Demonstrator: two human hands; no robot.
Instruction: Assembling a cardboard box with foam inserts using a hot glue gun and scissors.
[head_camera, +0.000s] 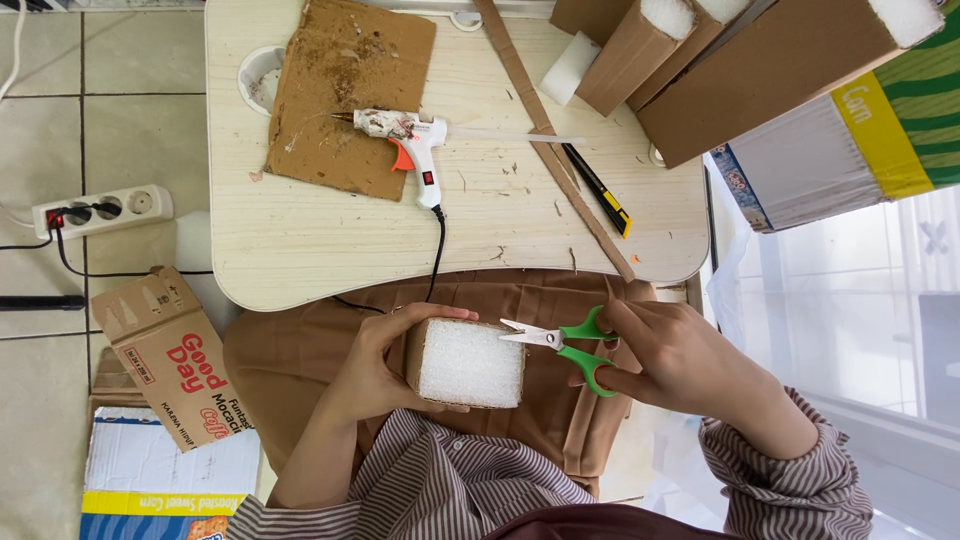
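My left hand (375, 365) curls in a grip, thumb on top, forearm bent inward. My right hand (665, 355) is closed, fingers hooked and thumb forward, wrist angled toward the left.

Place: I read this as a home craft corner | tiled floor (120, 140) | low wooden table (300, 250) | hot glue gun (405, 135) | power strip (100, 208) | cardboard boxes (175, 355) scattered around

Two hands at work here, one left hand (375, 375) and one right hand (670, 355), with one foam block (470, 363) and one pair of green-handled scissors (565, 345). On the one small table (300, 250) I count one glue gun (405, 140), one utility knife (597, 188) and one cardboard sheet (350, 60). One power strip (100, 210) on the floor.
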